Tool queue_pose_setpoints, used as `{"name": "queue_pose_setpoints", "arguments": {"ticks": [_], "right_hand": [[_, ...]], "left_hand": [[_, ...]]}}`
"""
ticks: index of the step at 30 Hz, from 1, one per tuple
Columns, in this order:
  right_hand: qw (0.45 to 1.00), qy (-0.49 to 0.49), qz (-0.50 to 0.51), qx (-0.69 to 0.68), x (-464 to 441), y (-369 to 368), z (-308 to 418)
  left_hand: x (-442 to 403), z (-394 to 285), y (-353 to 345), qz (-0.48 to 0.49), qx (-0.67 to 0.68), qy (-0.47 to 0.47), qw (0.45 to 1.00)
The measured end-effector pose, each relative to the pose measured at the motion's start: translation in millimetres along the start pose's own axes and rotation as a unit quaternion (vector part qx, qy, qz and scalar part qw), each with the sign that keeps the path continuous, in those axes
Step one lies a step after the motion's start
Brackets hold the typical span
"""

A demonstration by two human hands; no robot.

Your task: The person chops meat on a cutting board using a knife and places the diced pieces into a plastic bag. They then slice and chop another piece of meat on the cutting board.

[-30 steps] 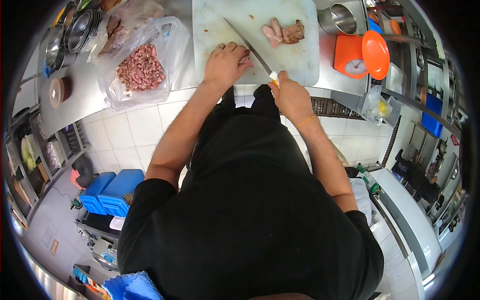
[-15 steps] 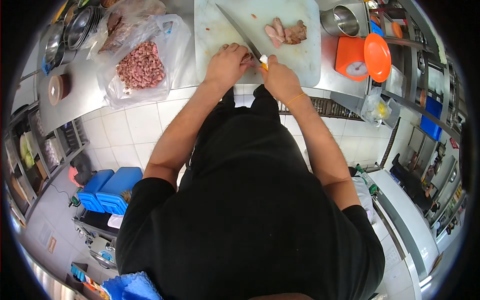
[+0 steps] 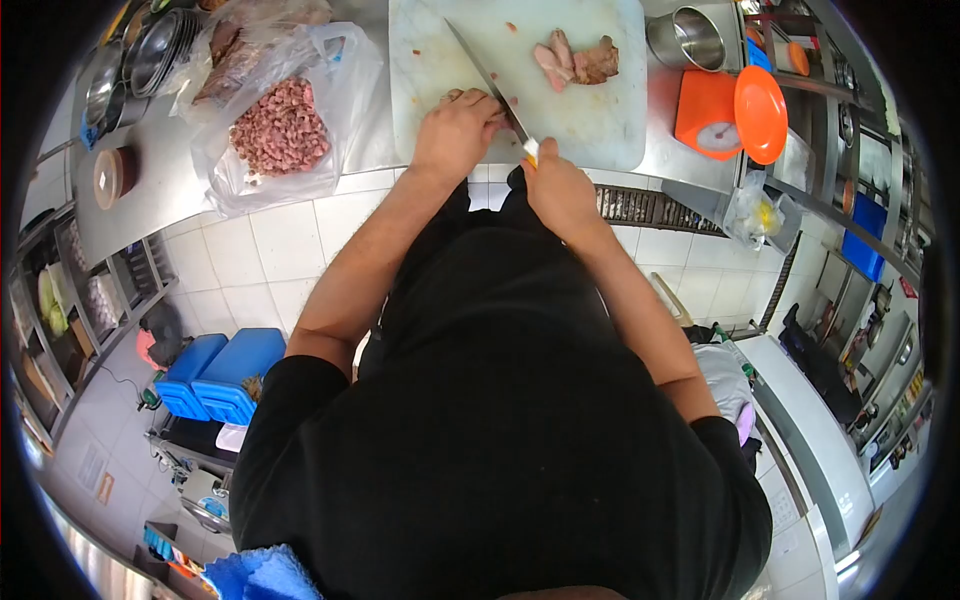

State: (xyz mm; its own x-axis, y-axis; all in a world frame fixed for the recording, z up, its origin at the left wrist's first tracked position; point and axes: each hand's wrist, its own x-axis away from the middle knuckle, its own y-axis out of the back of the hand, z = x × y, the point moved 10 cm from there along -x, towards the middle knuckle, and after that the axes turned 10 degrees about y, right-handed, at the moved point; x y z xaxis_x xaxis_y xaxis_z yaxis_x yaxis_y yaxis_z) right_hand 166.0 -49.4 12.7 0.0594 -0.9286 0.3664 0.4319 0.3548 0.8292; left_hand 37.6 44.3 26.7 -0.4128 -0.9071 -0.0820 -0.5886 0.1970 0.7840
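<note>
My left hand point(image 3: 456, 132) presses with curled fingers on a piece of meat point(image 3: 492, 130) near the front edge of the white cutting board point(image 3: 590, 130); most of that piece is hidden under the fingers. My right hand point(image 3: 562, 190) is closed round the handle of a knife point(image 3: 488, 82), whose blade points up and left across the board, just right of my left fingers. Further back on the board lie larger pieces of cooked-looking meat point(image 3: 590, 64). Left of the board, an open plastic bag point(image 3: 350, 75) holds diced meat point(image 3: 280, 128).
An orange scale point(image 3: 700, 108) with an orange plate point(image 3: 761, 115) and a steel pot point(image 3: 686, 40) stand right of the board. Steel bowls point(image 3: 160, 52) and a lidded tub point(image 3: 114, 176) are at the left. A person in dark clothes point(image 3: 820, 365) is at the far right.
My right hand and the knife came left toward my left hand, then shifted slightly right and down. A small bit of meat now shows beside the blade.
</note>
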Motion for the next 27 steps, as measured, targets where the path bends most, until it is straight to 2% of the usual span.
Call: {"name": "queue_pose_setpoints", "arguments": {"ticks": [7, 13, 16, 22, 27], "right_hand": [[0.999, 0.044, -0.019, -0.017, -42.5, 14.0, 4.4], [0.999, 0.042, -0.013, 0.016, -4.8, 42.1, 13.1], [0.998, 0.052, 0.0, 0.043, 14.3, 48.1, 21.7], [0.995, 0.054, 0.011, 0.081, 28.9, 44.5, 27.9], [0.997, 0.045, 0.012, 0.053, 13.1, 12.9, 11.6]], "left_hand": [[-0.6, -0.1, 4.5, 0.002, 0.016, 0.003, 1.0], [1.8, 5.1, 11.7, -0.001, 0.058, 0.062, 0.996], [1.2, 8.8, 7.8, 0.001, 0.048, 0.063, 0.997], [0.8, 7.7, 3.8, -0.014, 0.022, 0.039, 0.999], [1.1, 6.8, 2.1, -0.026, 0.022, 0.031, 0.999]]}}
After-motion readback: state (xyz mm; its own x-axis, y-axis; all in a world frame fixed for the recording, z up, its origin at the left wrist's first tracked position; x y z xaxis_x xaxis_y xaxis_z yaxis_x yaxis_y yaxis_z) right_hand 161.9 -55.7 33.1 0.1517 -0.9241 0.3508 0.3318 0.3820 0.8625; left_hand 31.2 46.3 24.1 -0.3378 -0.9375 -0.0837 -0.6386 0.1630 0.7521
